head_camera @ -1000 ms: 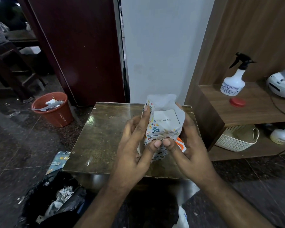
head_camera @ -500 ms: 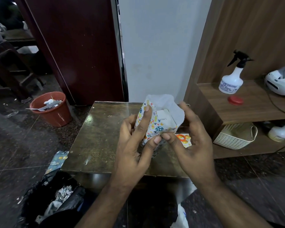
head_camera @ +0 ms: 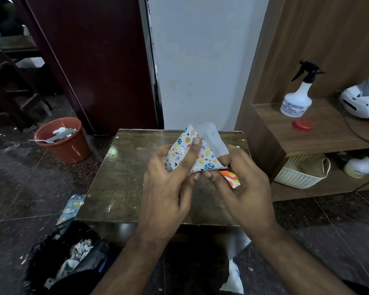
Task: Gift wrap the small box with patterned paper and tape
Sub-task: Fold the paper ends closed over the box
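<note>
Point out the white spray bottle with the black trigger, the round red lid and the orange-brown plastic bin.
White spray bottle with black trigger (head_camera: 297, 103): head view, on its white body.
Round red lid (head_camera: 302, 125): head view, on its top face.
Orange-brown plastic bin (head_camera: 69, 149): head view, on its outer wall.

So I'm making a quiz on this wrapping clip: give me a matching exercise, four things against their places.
Things:
1. spray bottle
2. orange bucket
3. white basket
4. patterned paper

Places:
A. on the floor, left of the table
B. held in both hands
C. on the upper wooden shelf
D. on the lower shelf

Pairs: 1-C, 2-A, 3-D, 4-B
</note>
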The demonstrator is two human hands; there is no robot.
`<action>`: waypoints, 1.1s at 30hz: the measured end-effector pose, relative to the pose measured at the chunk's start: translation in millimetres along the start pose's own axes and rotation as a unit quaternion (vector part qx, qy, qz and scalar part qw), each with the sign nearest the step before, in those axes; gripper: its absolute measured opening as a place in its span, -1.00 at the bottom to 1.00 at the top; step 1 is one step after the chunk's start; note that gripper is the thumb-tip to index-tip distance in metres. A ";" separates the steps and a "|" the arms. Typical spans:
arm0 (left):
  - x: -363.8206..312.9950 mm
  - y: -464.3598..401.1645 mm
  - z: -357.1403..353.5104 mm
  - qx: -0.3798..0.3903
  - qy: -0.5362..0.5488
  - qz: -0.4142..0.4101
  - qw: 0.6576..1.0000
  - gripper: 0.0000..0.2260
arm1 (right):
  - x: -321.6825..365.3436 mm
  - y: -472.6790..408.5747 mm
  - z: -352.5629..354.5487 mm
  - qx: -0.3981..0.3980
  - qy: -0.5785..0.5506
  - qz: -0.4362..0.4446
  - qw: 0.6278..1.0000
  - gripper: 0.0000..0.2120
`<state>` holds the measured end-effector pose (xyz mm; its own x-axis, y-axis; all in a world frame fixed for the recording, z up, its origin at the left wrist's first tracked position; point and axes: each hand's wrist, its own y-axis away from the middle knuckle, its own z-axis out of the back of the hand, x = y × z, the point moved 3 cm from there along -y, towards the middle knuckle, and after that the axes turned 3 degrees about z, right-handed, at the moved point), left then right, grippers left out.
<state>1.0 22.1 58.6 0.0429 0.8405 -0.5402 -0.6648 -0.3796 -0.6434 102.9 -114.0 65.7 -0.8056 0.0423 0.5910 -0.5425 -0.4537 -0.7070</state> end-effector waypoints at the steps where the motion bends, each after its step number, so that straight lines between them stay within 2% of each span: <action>1: 0.0 0.1 0.3 -0.002 -0.009 0.001 1.000 -0.38 | 0.0 0.1 -0.1 -0.008 -0.006 -0.005 1.000 -0.81; 8: 0.4 -0.4 0.7 -0.011 -0.018 0.016 1.000 -0.36 | -0.6 4.8 -0.8 -0.030 -0.035 -0.067 0.997 -0.81; 14: -0.1 1.9 -0.8 -0.021 0.036 0.022 0.999 -0.46 | 7.8 5.4 1.4 -0.026 -0.068 -0.095 0.993 -0.38; 19: -3.6 0.5 -0.3 -0.030 0.083 0.028 0.996 -0.45 | 8.6 3.6 -0.2 -0.032 -0.056 -0.057 0.996 -0.50; 22: -0.5 0.2 -0.5 -0.020 0.140 0.053 0.989 -0.43 | 13.0 1.4 1.9 -0.022 0.015 -0.003 1.000 -0.56; 24: 0.3 0.1 -0.6 -0.013 0.149 0.063 0.987 -0.40 | 14.1 0.4 2.3 -0.014 0.023 0.005 1.000 -0.55; 30: 1.9 0.0 4.0 0.010 0.027 -0.007 1.000 -0.40 | 5.4 -3.7 4.6 0.049 -0.066 0.004 0.997 -0.48; 33: 4.7 -2.5 5.8 0.003 -0.058 -0.030 0.998 -0.33 | 2.2 -2.7 2.4 0.061 -0.110 -0.035 0.992 -0.38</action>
<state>-1.5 29.3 60.8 -0.0031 0.9007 -0.4345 -0.6674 -0.3254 -0.6698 103.1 -114.8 69.9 -0.6890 -0.1111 0.7162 -0.5513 -0.5611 -0.6174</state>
